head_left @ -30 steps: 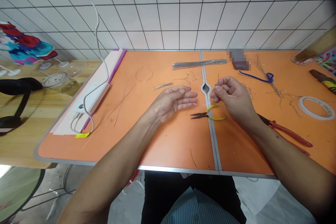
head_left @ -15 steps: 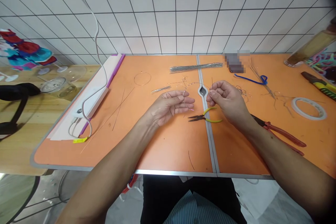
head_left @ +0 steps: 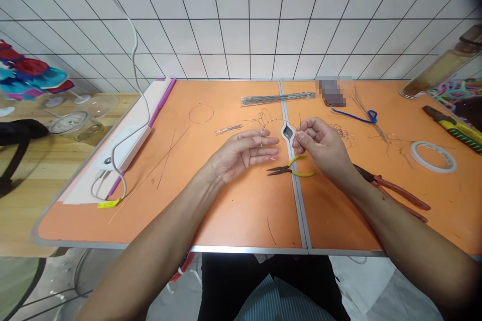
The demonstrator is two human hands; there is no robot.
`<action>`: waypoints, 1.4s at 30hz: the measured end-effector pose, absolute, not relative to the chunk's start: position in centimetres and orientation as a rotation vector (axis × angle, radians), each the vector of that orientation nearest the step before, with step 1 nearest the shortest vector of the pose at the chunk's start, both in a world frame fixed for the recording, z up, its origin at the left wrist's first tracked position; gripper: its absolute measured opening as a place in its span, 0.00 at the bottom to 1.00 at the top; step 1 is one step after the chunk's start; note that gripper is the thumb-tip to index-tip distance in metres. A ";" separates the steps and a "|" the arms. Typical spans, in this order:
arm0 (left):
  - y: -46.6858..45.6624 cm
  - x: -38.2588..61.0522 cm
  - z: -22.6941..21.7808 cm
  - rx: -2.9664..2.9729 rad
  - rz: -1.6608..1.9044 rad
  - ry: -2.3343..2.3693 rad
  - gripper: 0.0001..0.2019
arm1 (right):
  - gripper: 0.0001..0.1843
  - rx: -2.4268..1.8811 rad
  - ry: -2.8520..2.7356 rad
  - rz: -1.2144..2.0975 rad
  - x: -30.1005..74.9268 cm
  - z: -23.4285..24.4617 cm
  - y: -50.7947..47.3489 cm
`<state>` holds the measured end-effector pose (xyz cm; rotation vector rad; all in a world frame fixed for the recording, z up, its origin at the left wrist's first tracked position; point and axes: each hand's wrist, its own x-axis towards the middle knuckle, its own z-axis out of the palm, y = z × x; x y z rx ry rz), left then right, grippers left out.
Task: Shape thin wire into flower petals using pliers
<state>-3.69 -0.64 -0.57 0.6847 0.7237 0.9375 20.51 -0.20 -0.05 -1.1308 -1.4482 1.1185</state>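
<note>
Orange worktop (head_left: 233,210) carries everything. Left hand (head_left: 244,153) is open wide, palm up. Right hand (head_left: 318,145), at 3 o'clock from it, is pinched shut. Yellow pliers (head_left: 291,170) lie at 6 o'clock from the gap between both hands. Thin wire (head_left: 262,138) lies across the left fingers, and the right fingertips squeeze a piece of it.

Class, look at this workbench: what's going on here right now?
A person sits at an orange table and works wire with bare hands. The right hand pinches a thin wire between its fingers. The left hand lies palm up and open, with a bent wire piece at its fingers. Yellow-handled pliers lie between the hands, and red-handled pliers lie by the right forearm. A bundle of straight wires and a tape roll lie further off.
</note>
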 end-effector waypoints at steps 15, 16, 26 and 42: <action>0.0 -3.9 -1.5 0.650 1.003 0.637 0.14 | 0.08 -1.150 -1.587 1.157 19.9 -0.4 -0.7; 0.0 -3.8 -1.5 0.646 1.008 0.640 0.14 | 0.08 -1.152 -1.591 1.161 19.9 -0.5 -0.8; -0.2 -3.4 -1.3 0.676 1.065 0.780 0.08 | 0.10 -1.193 -1.627 1.180 19.6 -0.9 -0.8; -0.3 -3.1 -0.8 0.608 1.045 0.864 0.09 | 0.09 -1.195 -1.622 1.204 19.4 -1.4 -0.8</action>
